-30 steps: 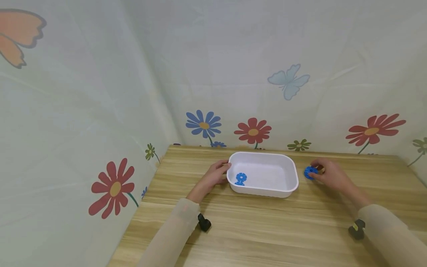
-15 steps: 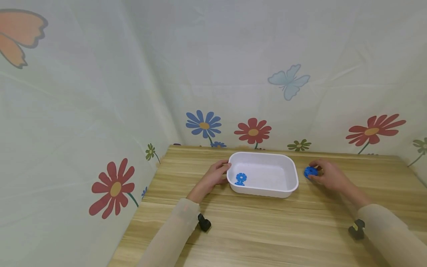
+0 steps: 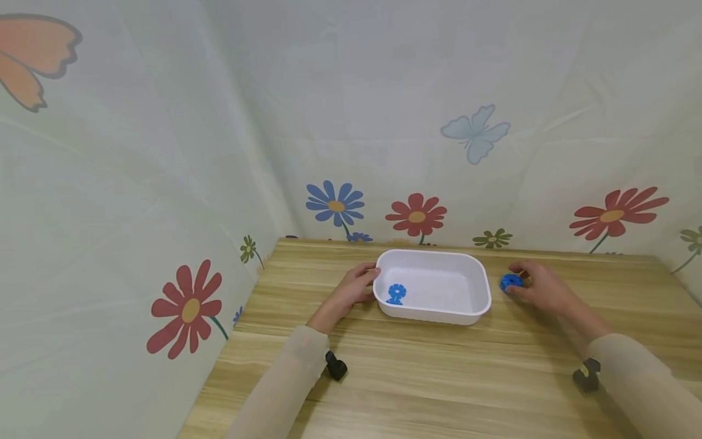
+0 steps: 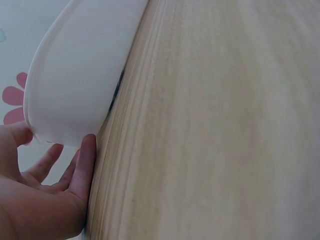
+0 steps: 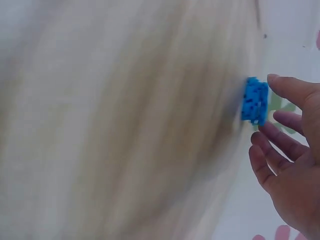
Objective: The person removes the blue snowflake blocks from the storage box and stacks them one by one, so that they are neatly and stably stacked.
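Note:
A white plastic tray (image 3: pixel 477 312) stands on the wooden table, with a blue toothed disc piece (image 3: pixel 395 293) lying at its left end. My left hand (image 3: pixel 366 281) rests against the tray's left wall. In the left wrist view its fingers (image 4: pixel 84 165) lie fairly straight under the tray's rim (image 4: pixel 65 90). Right of the tray, my right hand (image 3: pixel 522 284) pinches a second blue disc (image 3: pixel 510 281) that sits at table level. The right wrist view shows the blue disc (image 5: pixel 255 100) between the thumb above it and the fingertips (image 5: pixel 272 134) below it.
The wooden table (image 3: pixel 439 372) runs up to a curtain printed with flowers and butterflies, which closes in the back and left sides. A small black camera sits on each wrist, the left (image 3: pixel 336 367) and the right (image 3: pixel 585 375).
My right hand has closed in a little on the blue disc and barely shifted. The left hand and the tray have stayed put.

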A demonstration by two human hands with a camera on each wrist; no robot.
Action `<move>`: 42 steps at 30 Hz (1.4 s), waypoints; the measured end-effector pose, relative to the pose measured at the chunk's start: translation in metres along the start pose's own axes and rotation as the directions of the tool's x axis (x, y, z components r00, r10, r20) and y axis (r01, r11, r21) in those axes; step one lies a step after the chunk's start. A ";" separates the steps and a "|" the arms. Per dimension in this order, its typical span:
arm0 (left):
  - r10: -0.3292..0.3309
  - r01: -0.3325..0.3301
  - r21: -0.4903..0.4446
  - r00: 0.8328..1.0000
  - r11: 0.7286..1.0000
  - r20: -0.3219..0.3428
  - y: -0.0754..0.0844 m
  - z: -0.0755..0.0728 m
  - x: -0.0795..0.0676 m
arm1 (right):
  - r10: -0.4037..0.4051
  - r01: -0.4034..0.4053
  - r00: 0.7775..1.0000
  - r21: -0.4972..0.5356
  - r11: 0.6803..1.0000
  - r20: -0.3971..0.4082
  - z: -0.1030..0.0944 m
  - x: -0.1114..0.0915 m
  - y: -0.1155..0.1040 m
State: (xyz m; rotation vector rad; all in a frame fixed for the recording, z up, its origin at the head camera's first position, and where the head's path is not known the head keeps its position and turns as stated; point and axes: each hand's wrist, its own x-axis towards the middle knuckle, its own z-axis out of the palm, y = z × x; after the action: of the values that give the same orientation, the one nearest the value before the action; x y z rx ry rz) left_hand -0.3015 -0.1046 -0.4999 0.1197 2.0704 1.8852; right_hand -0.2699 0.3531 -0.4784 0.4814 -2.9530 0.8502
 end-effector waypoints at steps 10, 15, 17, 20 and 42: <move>-0.011 0.011 0.005 1.000 1.000 -0.001 0.000 0.000 0.000 | -0.132 0.130 0.987 -0.019 0.991 -0.097 -0.020 0.016 -0.055; -0.020 0.020 0.000 1.000 1.000 0.002 -0.002 -0.001 0.000 | -0.166 0.167 0.986 0.037 0.985 -0.030 -0.006 0.029 -0.101; -0.015 0.015 0.000 1.000 1.000 0.000 -0.002 -0.002 0.000 | -0.205 0.205 0.979 0.067 0.976 -0.010 0.004 0.035 -0.117; -0.008 0.008 0.001 1.000 1.000 -0.004 -0.002 -0.003 0.000 | -0.262 0.260 0.965 0.086 0.962 0.012 0.021 0.046 -0.138; 0.004 -0.004 -0.013 1.000 1.000 0.014 0.002 0.000 0.000 | -0.282 0.258 0.941 0.146 0.955 0.186 0.109 0.094 -0.167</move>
State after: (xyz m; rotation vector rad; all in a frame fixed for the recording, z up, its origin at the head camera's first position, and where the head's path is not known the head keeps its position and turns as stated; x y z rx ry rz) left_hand -0.3016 -0.1047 -0.4976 0.1337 2.0497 1.8941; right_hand -0.3032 0.1352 -0.4745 1.0140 -2.9212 1.0011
